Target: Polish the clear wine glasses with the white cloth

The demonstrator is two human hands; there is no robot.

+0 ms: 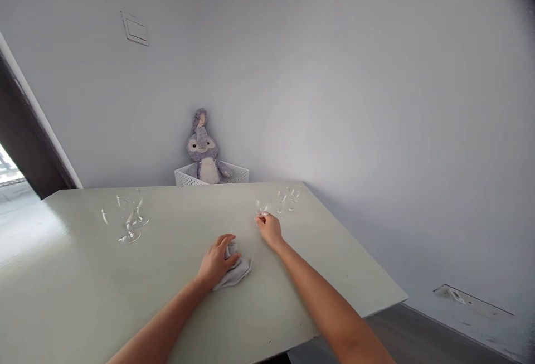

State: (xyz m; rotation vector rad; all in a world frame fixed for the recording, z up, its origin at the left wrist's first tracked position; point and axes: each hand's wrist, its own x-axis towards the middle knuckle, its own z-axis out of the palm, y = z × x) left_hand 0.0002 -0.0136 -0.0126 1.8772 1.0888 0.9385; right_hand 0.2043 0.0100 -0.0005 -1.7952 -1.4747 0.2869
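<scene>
My left hand (216,261) rests on the table with its fingers curled over a crumpled light grey cloth (237,275); part of the cloth lies flat beside the thumb. Farther out and to the right, my right hand (270,228) is closed in a pinch on the lower part of a clear stemmed glass (262,205). The glass's bowl shows above the fingers, and its foot is hidden or too faint to make out. Just beyond my right hand stand two more clear stemmed glasses, one nearer (282,197) and one farther right (294,195).
Clear wine glasses stand at the left of the pale table (175,219), one in front (129,236) and one behind (141,221). Behind the far edge, a grey plush toy (208,170) sits in a white perforated basket (238,173). Walls border the back and right.
</scene>
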